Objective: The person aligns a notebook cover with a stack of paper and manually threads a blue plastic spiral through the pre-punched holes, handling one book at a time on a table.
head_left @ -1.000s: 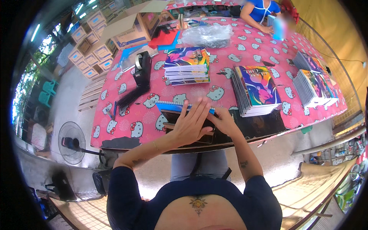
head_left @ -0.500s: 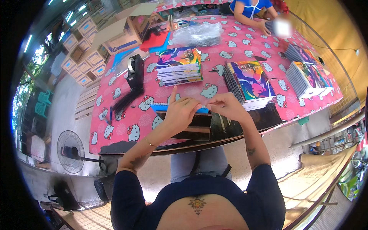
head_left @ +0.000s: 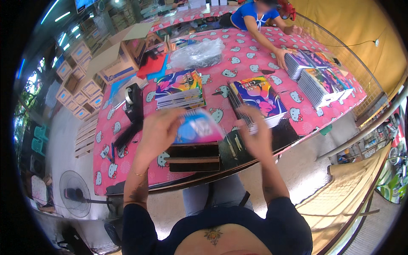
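Note:
My left hand (head_left: 158, 132) holds a thin blue and pink packet (head_left: 199, 127) lifted above the table, blurred by motion. My right hand (head_left: 256, 137) hovers just right of the packet with fingers apart, holding nothing that I can see. Under both hands lies a dark brown flat stack (head_left: 193, 156) at the near edge of the pink patterned table (head_left: 238, 63). A stack of colourful spiral notebooks (head_left: 254, 98) lies just beyond my right hand. Another colourful stack (head_left: 178, 88) lies beyond my left hand.
A black tape dispenser (head_left: 134, 111) stands left of the hands. More notebook stacks (head_left: 316, 75) sit at the far right, where another person in blue (head_left: 255, 19) reaches. A clear plastic bag (head_left: 196, 53), open cardboard boxes (head_left: 119, 57) and a floor fan (head_left: 75, 193) are around.
Both hands rose from the dark stack at the table edge. The left hand lifted the blue and pink packet; the right hand came off it and moved to the right.

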Action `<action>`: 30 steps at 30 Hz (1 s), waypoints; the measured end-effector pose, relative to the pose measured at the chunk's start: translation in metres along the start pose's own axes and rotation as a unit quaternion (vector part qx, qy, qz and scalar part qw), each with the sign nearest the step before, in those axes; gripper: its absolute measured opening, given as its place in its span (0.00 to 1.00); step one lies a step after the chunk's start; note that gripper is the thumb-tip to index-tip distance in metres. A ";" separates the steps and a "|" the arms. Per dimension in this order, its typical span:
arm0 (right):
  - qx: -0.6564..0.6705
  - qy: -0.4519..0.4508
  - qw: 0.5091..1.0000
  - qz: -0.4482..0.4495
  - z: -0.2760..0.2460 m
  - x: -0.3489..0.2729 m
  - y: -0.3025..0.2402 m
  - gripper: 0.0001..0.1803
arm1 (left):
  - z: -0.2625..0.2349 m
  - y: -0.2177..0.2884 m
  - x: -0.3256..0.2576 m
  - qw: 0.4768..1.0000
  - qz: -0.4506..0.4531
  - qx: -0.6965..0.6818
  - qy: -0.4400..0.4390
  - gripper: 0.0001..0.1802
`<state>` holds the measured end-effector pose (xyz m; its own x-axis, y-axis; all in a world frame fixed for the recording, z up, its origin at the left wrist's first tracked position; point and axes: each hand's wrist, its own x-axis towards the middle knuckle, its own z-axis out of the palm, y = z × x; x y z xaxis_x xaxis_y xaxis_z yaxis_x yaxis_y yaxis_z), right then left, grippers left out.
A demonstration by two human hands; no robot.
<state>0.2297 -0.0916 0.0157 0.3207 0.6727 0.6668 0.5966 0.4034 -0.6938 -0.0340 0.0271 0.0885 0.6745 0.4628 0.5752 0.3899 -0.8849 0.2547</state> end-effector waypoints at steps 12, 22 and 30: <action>-0.073 -0.062 0.986 0.134 -0.129 0.012 0.138 0.37 | 0.216 -0.020 0.113 0.943 0.288 -0.142 -0.091 0.24; 0.026 -0.108 0.965 0.237 -0.143 0.030 0.138 0.43 | 0.221 -0.002 0.099 0.969 0.181 -0.157 -0.064 0.27; 0.132 -0.181 0.903 0.366 -0.125 0.090 0.166 0.47 | 0.242 0.028 0.127 0.768 -0.414 -0.460 -0.165 0.44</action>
<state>0.4496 -0.0422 -0.0056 0.2673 0.9589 -0.0957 0.1115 -0.1295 -0.9853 0.2150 0.0736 -0.0195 0.6144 0.7414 -0.2699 0.2658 0.1276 0.9556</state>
